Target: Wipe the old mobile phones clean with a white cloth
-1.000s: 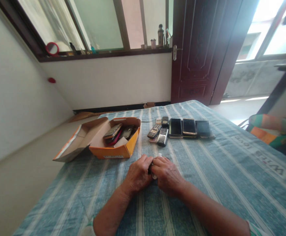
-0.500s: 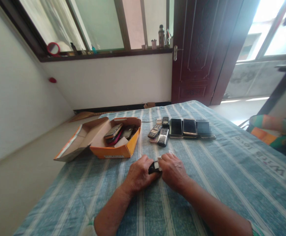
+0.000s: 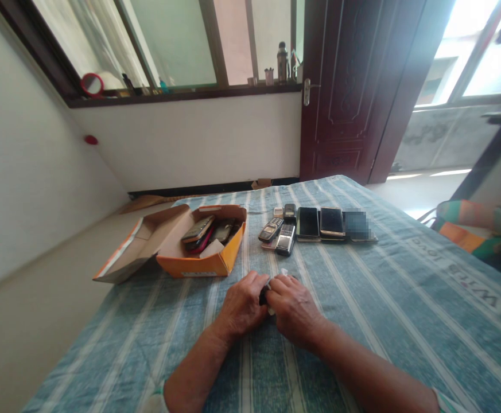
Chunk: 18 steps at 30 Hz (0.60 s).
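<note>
My left hand (image 3: 245, 304) is closed round a small dark mobile phone (image 3: 263, 295), most of which the fingers hide. Pressed over the phone from the other side is my right hand (image 3: 294, 304), its fingers bunched on a crumpled white tissue (image 3: 284, 272). A bit of the white also shows below the fingers. Beyond the hands lie several keypad phones in a loose cluster, among them a silver phone (image 3: 285, 239) and a grey phone (image 3: 271, 229). To their right are touchscreen phones, one dark-screened smartphone (image 3: 308, 222) and one gold-edged smartphone (image 3: 331, 221).
An orange cardboard box (image 3: 194, 266) stands open at the left, its lid (image 3: 140, 246) folded out, with several phones inside. A blue striped cloth (image 3: 362, 321) covers the surface. Behind are a dark red door (image 3: 345, 86) and a window sill (image 3: 181, 95) with small items.
My right hand has shifted slightly left across the phone with the tissue, covering more of it. My left hand keeps its hold in nearly the same place.
</note>
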### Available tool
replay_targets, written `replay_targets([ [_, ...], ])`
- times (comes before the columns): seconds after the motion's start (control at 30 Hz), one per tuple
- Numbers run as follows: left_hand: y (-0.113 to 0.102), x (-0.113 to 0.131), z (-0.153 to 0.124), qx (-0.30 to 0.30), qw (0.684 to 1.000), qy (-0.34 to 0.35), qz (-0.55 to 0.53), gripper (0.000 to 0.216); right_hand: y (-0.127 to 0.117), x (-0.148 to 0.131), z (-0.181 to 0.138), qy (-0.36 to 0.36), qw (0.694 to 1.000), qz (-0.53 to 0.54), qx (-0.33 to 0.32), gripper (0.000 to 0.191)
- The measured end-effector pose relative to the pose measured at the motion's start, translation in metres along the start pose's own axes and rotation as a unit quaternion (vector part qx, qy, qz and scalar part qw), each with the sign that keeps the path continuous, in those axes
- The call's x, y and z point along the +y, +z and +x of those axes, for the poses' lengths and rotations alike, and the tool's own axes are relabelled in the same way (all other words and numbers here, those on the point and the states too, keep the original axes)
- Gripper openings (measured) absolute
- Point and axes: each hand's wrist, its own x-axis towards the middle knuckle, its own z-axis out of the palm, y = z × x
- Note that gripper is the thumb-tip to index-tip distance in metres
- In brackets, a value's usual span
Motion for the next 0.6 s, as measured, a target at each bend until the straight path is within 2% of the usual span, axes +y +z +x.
replay_targets([
  [0.2,0.001,-0.002,-0.001,0.001,1.000,0.009,-0.001,0.015,-0.005,0.001,0.000,-0.019,1.000,0.018,-0.004,0.008],
  [0.33,0.001,-0.002,-0.002,0.004,1.000,0.012,-0.007,0.018,-0.007,0.000,0.000,-0.012,1.000,0.001,-0.003,0.009],
  [0.6,-0.003,0.001,-0.002,0.005,1.000,0.009,-0.011,0.026,-0.010,0.015,0.002,0.095,0.995,-0.039,-0.013,0.014],
])
